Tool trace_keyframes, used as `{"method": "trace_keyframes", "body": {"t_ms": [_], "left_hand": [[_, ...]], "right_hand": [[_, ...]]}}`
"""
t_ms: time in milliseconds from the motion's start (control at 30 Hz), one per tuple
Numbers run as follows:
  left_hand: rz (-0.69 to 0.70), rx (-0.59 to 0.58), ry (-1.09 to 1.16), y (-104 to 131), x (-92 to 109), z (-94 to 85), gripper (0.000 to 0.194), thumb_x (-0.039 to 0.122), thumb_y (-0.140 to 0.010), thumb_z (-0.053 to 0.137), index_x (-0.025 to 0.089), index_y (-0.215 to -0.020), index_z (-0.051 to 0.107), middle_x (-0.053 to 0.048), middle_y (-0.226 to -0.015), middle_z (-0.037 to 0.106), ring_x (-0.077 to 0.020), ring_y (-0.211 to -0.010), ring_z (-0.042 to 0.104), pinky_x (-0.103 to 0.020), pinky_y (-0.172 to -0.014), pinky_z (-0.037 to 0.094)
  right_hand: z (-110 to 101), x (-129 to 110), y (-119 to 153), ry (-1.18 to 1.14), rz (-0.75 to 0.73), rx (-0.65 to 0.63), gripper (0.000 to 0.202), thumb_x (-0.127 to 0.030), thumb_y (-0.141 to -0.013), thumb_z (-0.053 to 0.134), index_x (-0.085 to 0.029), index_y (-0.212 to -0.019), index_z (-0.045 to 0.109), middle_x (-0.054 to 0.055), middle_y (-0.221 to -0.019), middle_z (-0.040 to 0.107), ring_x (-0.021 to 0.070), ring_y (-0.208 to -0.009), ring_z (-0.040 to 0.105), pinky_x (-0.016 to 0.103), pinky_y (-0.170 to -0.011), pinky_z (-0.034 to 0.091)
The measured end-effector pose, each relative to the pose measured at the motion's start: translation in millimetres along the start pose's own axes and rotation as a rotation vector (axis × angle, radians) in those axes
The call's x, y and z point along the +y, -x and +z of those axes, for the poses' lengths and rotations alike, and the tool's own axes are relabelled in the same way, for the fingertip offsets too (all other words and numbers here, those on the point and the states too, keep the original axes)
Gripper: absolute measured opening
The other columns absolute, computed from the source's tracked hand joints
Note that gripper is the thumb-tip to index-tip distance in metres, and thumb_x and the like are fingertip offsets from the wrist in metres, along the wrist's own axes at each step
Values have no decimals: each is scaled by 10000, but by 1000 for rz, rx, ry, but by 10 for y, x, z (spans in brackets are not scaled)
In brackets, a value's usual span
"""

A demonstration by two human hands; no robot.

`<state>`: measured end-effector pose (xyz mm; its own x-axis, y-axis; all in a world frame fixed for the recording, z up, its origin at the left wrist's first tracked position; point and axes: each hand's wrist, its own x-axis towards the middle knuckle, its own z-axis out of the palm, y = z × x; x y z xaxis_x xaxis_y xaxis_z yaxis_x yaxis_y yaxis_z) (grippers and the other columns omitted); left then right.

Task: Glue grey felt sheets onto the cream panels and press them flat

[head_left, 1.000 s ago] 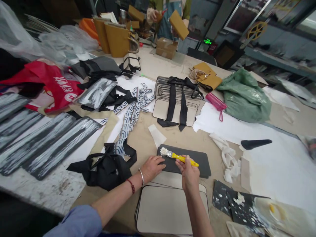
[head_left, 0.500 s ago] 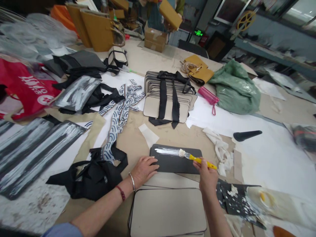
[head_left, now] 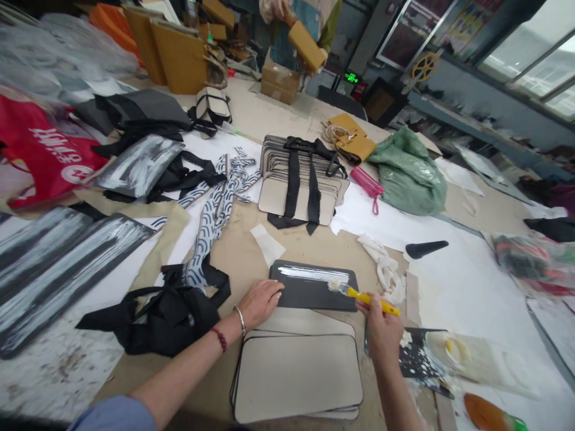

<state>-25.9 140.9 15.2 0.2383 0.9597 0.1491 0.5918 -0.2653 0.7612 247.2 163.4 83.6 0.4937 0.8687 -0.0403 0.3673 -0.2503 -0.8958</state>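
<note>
A dark rectangular panel [head_left: 305,297] with rounded corners lies flat before me, wet white streaks along its far side. My right hand [head_left: 381,323] grips a paintbrush [head_left: 359,294] by its yellow handle; the white-coated bristles rest on or just over the panel. At the panel's left end, my left hand [head_left: 261,304] lies with fingers stretched out, the fingertips on its edge. Close below sits a stack of beige panels [head_left: 296,377] with dark edges. Beside my left forearm is a bundle of black fabric [head_left: 175,317].
Strapped beige panels [head_left: 274,194] stand beyond the work, near a patterned strip [head_left: 211,215]. White-streaked dark panels [head_left: 81,269] lie left. On the right are a green bag [head_left: 411,173], a black tapered object [head_left: 426,248] and an orange bottle [head_left: 487,413]. Another person [head_left: 305,30] holds a tan box at the back.
The brush has moved slightly nearer to me, and the white streak on the panel is longer and wider. My left hand remains at the panel's left end. The view has shifted rightward.
</note>
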Motion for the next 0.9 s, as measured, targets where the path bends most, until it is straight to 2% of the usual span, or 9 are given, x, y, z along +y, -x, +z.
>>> {"method": "trace_keyframes", "body": {"t_ms": [167, 233, 300, 433, 533, 667, 733, 800, 900], "left_hand": [[-204, -33, 146, -98, -7, -87, 235, 158, -834, 296, 202, -1001, 455, -29, -957, 619, -143, -881, 581, -293, -804, 446], [-193, -57, 89, -95, -32, -78, 253, 122, -810, 300, 196, -987, 464, -28, -911, 613, -146, -847, 577, -297, -785, 451], [-101, -81, 3, -66, -54, -64, 281, 81, -777, 322, 186, -971, 495, -43, -923, 605, -155, -882, 562, -305, -808, 445], [134, -124, -155, 10, -77, -57, 231, 150, -760, 464, 181, -970, 556, -81, -1081, 565, -202, -1022, 510, -364, -902, 403], [183, -137, -226, 32, -93, -58, 276, 208, -726, 571, 192, -1001, 563, -82, -1113, 554, -220, -1028, 511, -386, -899, 407], [214, -113, -272, 31, -143, -26, 264, 166, -727, 586, 190, -990, 569, -72, -1090, 568, -205, -1009, 528, -367, -881, 434], [228, -91, -276, 37, -172, -2, 252, 163, -730, 587, 187, -981, 572, -70, -1086, 571, -201, -1016, 529, -359, -879, 444], [248, -74, -281, 48, -198, 20, 239, 167, -733, 590, 184, -971, 577, -73, -1084, 575, -203, -1021, 530, -359, -873, 453], [269, -49, -292, 63, -223, 41, 230, 174, -735, 594, 177, -965, 584, -82, -1084, 582, -211, -1021, 532, -371, -867, 457]], "right_hand": [[471, -121, 688, -168, 73, -216, 474, -560, -702, 579, -117, -867, 592, 67, -760, 654, 193, -654, 636, 347, -679, 544], [608, -102, 804, -192, 70, -252, 465, -566, -706, 568, -122, -843, 595, 61, -758, 646, 194, -651, 632, 357, -673, 545], [640, -48, 797, -174, 45, -251, 454, -564, -720, 547, -129, -838, 595, 63, -768, 645, 196, -649, 630, 362, -663, 541], [371, 136, 510, -5, -38, -141, 447, -564, -742, 508, -141, -849, 602, 76, -780, 658, 204, -656, 633, 343, -661, 517], [26, 265, 223, 151, -64, 10, 489, -588, -736, 486, -131, -849, 616, 81, -698, 663, 228, -665, 636, 342, -667, 497], [-346, 289, -10, 347, -96, 158, 515, -599, -753, 443, -128, -844, 630, 85, -665, 663, 248, -700, 635, 343, -687, 473], [-424, 265, -32, 442, -214, 211, 494, -575, -789, 412, -137, -857, 629, 89, -725, 666, 232, -702, 627, 330, -681, 468], [-405, 266, 6, 518, -422, 216, 447, -526, -828, 393, -144, -877, 620, 93, -787, 657, 213, -723, 614, 319, -686, 469], [-219, 324, 182, 584, -728, 82, 352, -412, -875, 380, -142, -908, 603, 107, -841, 633, 203, -792, 592, 329, -733, 477]]}}
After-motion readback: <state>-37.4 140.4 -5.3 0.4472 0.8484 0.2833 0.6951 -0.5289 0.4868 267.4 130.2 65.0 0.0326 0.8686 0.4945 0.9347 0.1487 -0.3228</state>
